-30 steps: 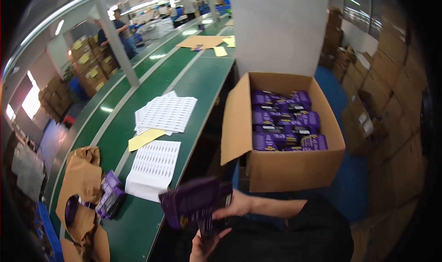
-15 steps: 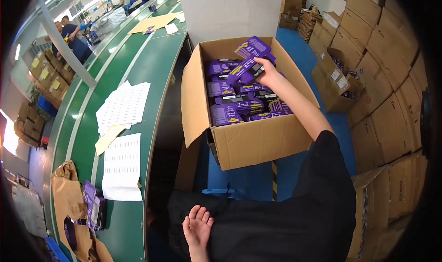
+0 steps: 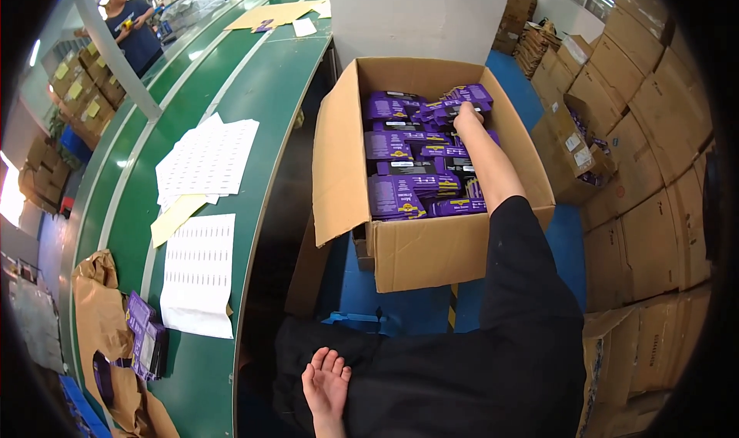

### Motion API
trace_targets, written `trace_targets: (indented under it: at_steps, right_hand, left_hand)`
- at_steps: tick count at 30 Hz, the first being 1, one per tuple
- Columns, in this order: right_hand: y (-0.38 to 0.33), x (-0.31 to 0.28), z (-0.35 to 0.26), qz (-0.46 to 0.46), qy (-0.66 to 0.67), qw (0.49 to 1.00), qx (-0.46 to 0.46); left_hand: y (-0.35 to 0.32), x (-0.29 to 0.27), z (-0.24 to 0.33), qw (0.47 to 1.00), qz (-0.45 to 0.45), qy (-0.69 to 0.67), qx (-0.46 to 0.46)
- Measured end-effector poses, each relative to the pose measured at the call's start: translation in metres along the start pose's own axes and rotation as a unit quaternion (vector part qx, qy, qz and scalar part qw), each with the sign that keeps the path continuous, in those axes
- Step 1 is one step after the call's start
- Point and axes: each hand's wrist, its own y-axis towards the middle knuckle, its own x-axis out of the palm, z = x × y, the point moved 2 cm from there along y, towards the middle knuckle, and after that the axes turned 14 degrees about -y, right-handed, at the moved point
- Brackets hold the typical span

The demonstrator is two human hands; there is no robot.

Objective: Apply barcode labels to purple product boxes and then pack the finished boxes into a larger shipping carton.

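A large open cardboard box (image 3: 431, 245) stands in front of me, filled with rows of flat purple and black packets (image 3: 396, 195). My right hand (image 3: 469, 118) reaches into its far right part. The fingers look closed on a bundle of purple packets (image 3: 467, 95), which lies fanned out over the others; the fingertips are partly hidden. My left hand (image 3: 327, 382) rests palm up by my dark clothing, fingers loosely stretched, holding nothing.
Along the left runs a green-topped bench (image 3: 265, 115) with printed white sheets (image 3: 198, 272), torn brown paper (image 3: 100, 307) and a small stack of purple packets (image 3: 146, 342). Stacked cartons (image 3: 639, 207) line the right side. A person (image 3: 135, 30) stands beyond the bench.
My right hand has gone down into the box with the purple packets it held raised above the others. My left hand keeps its pose. The whole view has shifted slightly.
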Motion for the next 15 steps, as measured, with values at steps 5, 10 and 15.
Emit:
trace_targets:
  at_steps: [5,10,15]
  right_hand:
    - [-0.014,-0.002,-0.006,0.038,-0.059,0.998,-0.005]
    - [-0.011,-0.009,-0.012,0.087,-0.127,0.987,-0.043]
    - [-0.013,-0.026,-0.023,0.155,-0.274,0.946,-0.083]
  left_hand:
    - [0.006,0.0,0.002,1.0,0.013,-0.01,-0.009]
    - [0.012,0.001,0.004,1.0,0.007,-0.009,-0.02]
    - [0.013,-0.003,0.013,1.0,0.003,-0.014,-0.019]
